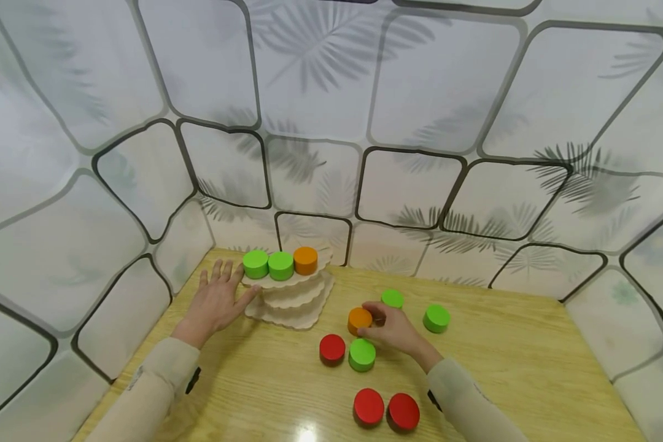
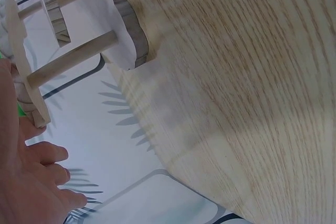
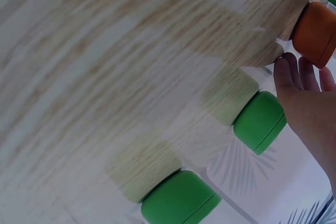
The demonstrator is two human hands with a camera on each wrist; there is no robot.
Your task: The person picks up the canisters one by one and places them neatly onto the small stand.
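Note:
My left hand (image 1: 217,304) rests at the left end of a pale wooden tiered stand (image 1: 290,316) with scalloped edges. Its fingers are spread; thumb and index finger touch the top tier, as the left wrist view also shows. That tier carries two green round blocks (image 1: 256,264) (image 1: 280,266) and an orange one (image 1: 306,261). My right hand (image 1: 392,330) pinches another orange round block (image 1: 359,321) on the table, with thumb on the near side and fingers on the far side. In the right wrist view this orange block (image 3: 315,34) is partly cut off by the frame edge.
Close around the right hand stand green blocks (image 1: 361,355) (image 1: 392,299) (image 1: 436,318) and a red block (image 1: 332,350). Two more red blocks (image 1: 368,407) (image 1: 403,412) sit nearer on the wooden table (image 1: 503,356). Patterned white walls (image 1: 320,178) enclose the back and sides.

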